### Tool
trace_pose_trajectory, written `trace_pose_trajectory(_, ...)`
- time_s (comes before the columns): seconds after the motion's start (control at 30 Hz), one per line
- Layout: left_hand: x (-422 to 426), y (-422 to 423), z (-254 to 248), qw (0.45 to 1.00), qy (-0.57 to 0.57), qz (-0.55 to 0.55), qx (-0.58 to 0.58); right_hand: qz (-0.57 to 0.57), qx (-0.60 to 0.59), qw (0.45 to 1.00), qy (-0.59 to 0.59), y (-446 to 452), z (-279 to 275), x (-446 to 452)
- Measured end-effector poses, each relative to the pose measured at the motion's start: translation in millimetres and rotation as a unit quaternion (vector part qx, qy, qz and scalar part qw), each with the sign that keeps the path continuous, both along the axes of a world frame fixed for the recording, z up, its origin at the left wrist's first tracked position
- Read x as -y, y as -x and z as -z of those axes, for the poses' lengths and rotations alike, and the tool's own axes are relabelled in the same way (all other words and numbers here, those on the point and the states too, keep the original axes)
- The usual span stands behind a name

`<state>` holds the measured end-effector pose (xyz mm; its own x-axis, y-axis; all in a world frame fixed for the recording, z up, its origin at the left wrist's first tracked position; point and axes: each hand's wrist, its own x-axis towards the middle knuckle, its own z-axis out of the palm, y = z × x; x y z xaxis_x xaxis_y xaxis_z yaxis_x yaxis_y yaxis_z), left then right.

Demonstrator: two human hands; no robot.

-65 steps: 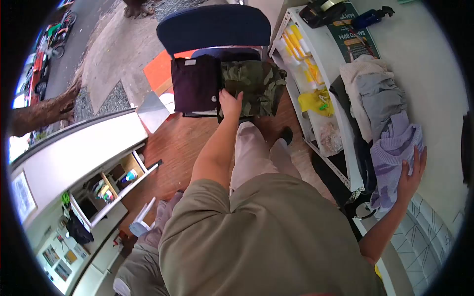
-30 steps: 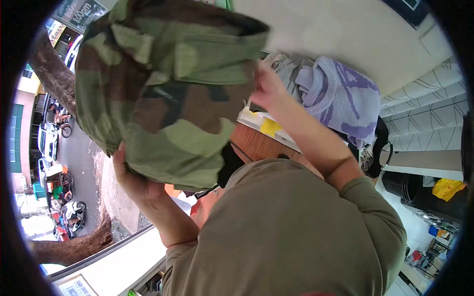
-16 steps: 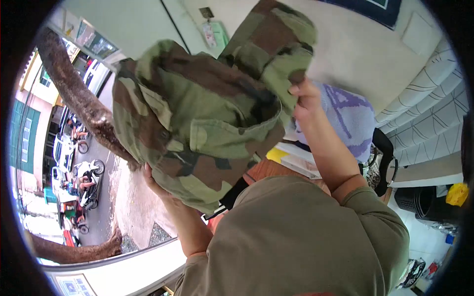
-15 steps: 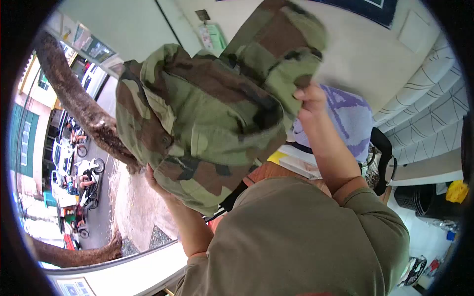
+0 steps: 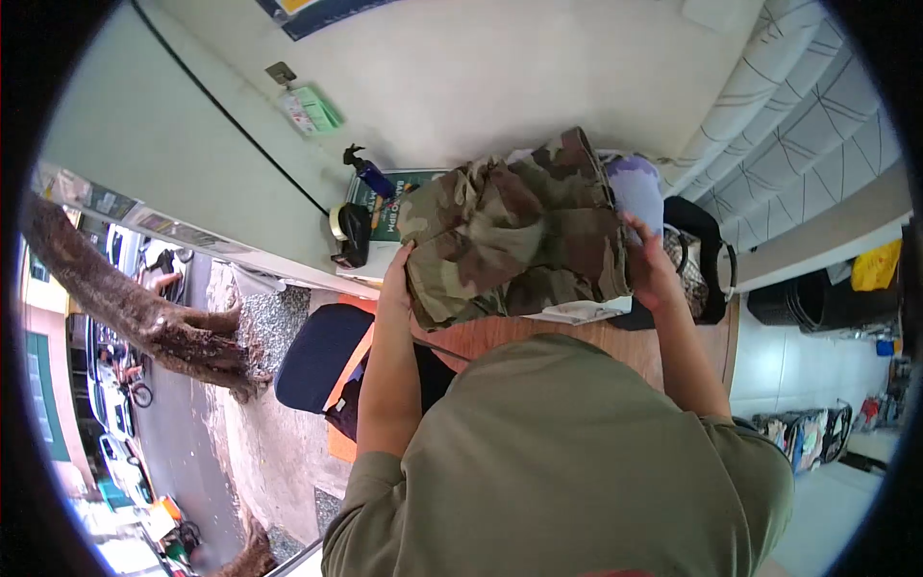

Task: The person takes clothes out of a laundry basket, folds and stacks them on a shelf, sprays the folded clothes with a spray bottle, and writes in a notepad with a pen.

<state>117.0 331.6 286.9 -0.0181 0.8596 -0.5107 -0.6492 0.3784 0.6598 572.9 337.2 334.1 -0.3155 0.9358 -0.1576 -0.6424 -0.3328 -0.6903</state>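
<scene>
A camouflage garment [image 5: 514, 231] in green, brown and black lies bunched into a rough rectangle in front of me, on top of a pile by the wall. My left hand [image 5: 399, 276] grips its left edge, with the fingers mostly hidden by the cloth. At the opposite end, my right hand [image 5: 653, 266] holds the right edge between thumb and fingers. Just behind that hand, a lavender patterned cloth [image 5: 636, 188] shows from under the garment.
A dark blue spray bottle [image 5: 370, 174] and a tape dispenser [image 5: 351, 236] stand left of the garment. A black bag [image 5: 711, 260] sits to the right. Below my left forearm is a dark chair [image 5: 322, 358]. Through the window on the left, a tree trunk [image 5: 135, 308] and street show.
The camouflage garment has come down from a raised, loosely hanging position onto the pile and is more compact. Both hands moved with it, and my view shifted, revealing the bottle and chair.
</scene>
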Motion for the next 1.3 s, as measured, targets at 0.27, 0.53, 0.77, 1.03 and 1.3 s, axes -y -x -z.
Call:
trace_pose_trajectory(0.27, -19, -1, -22, 0.942, -0.101, -0.008, -0.319, 0.021, 0.201, 0.976, -0.074, 60, -27, -27)
trace_pose_trajectory(0.53, 29, -157, -79, 0.574, -0.194, 0.163, -0.778, 0.096, 0.186, 0.977, 0.038, 72, -15, -25)
trace_pose_trajectory(0.77, -5, -93, -32, 0.823, -0.202, 0.046, -0.529, 0.077, 0.097, 0.991, 0.052, 68, -16, -25)
trace_pose_trajectory(1.03, 39, -10, -72, 0.938, -0.267, -0.214, 0.064, 0.163, 0.2, 0.966, -0.005, 113, -57, -22)
trace_pose_trajectory(1.3, 48, -16, -93, 0.916, -0.332, -0.209, 0.084, 0.172, 0.692, 0.53, -0.459, 214, -38, -22)
